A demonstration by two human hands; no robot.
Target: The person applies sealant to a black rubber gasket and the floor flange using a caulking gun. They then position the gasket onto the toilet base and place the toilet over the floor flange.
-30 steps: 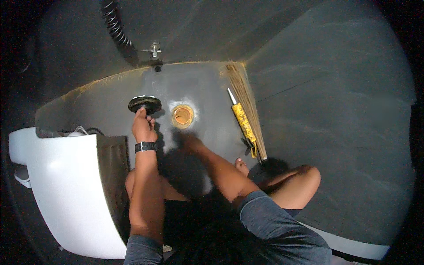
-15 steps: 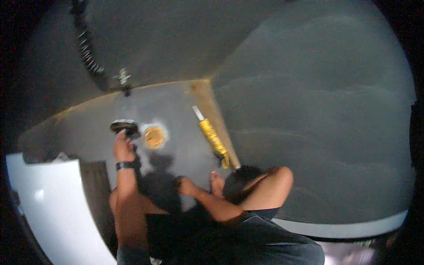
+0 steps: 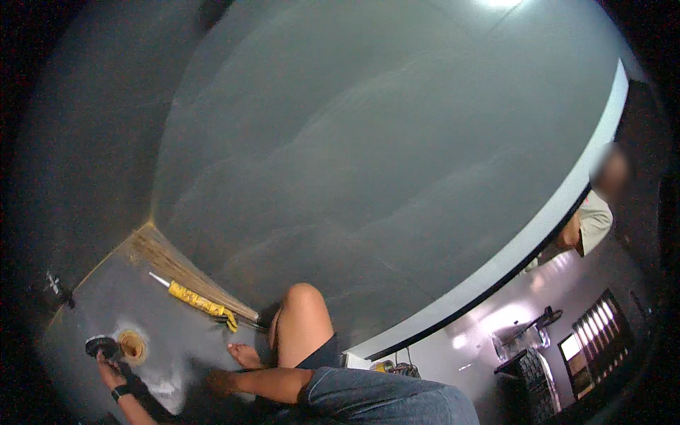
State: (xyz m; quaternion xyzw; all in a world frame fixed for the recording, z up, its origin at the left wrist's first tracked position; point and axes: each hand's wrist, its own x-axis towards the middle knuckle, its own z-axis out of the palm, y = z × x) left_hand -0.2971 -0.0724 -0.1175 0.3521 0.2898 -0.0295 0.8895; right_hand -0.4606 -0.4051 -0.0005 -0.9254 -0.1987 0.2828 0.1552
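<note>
My left hand (image 3: pixel 108 370), with a dark band on its wrist, is closed on a dark round disc-shaped thing (image 3: pixel 101 346) at the lower left. The disc is just left of a round hole (image 3: pixel 132 347) with a tan inside, set in the grey floor; pale dust rings the hole. Over the floor to the right of the hole is my right hand (image 3: pixel 221 382), in deep shadow, so its fingers cannot be made out. A yellow caulking gun (image 3: pixel 198 299) with a pale nozzle lies beyond the hands, beside a brown strip along the wall.
A tall grey wall (image 3: pixel 354 163) with pale veins fills the middle, edged by a white strip (image 3: pixel 602 134). A metal valve (image 3: pixel 53 283) sits on the left wall. My bent knee (image 3: pixel 306 304) and bare foot (image 3: pixel 246 354) are close to the wall. Another person (image 3: pixel 595 221) is beyond the strip.
The view has swung right, bringing the other person and a barred window into sight. My left hand still holds the dark disc beside the hole.
</note>
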